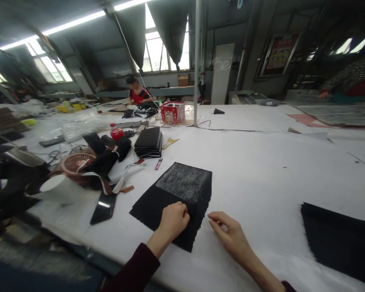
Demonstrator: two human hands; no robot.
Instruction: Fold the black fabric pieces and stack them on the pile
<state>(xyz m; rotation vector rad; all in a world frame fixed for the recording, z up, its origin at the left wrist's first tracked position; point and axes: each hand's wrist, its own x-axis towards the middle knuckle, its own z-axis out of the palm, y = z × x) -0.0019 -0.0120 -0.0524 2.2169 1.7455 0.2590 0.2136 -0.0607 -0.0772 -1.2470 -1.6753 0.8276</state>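
My left hand [174, 219] rests with curled fingers on a stack of black fabric pieces [152, 207], seeming to pinch the top piece near the lower edge of its grey, speckled patch [184, 181]. Those pieces have frayed edges and lie at an angle on the white table. Just right of the stack, my right hand [228, 231] hovers over the table, thumb and forefinger bent with a small gap between them. Nothing shows in it. Farther right lies another black fabric piece [342, 243].
Behind the stack are pink thread snips [158, 164] and a pile of black folded pieces [148, 142]. To the left lie a phone [104, 207], a pink fan [77, 162] and fabric scraps. A pole [196, 65] rises beside a red box [172, 112]. Other people sit beyond.
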